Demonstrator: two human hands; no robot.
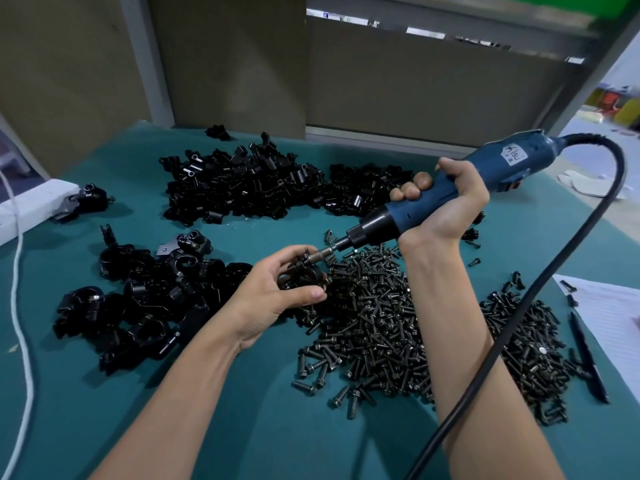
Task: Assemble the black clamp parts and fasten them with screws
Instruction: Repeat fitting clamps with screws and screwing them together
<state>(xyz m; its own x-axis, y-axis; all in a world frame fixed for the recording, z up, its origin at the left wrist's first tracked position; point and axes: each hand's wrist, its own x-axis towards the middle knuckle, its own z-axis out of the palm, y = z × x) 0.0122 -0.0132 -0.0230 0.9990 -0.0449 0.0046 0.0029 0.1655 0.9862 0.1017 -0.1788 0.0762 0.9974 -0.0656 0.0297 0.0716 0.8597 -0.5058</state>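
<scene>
Left hand held a black clamp just above the green counter, fingers curled round it. Right hand gripped the blue electric screwdriver, bit tip set on the clamp's top. Screw pile lay beside and below the clamp. Finished clamps heaped at left; loose clamp parts piled farther back.

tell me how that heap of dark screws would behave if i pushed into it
The screw heap would probably spread and slide rather than shift as one, since the screws lie loose and crisscrossed. Stray screws at its near edge suggest single ones roll away easily. They look like metal, so the heap is likely heavy for its size.
</scene>
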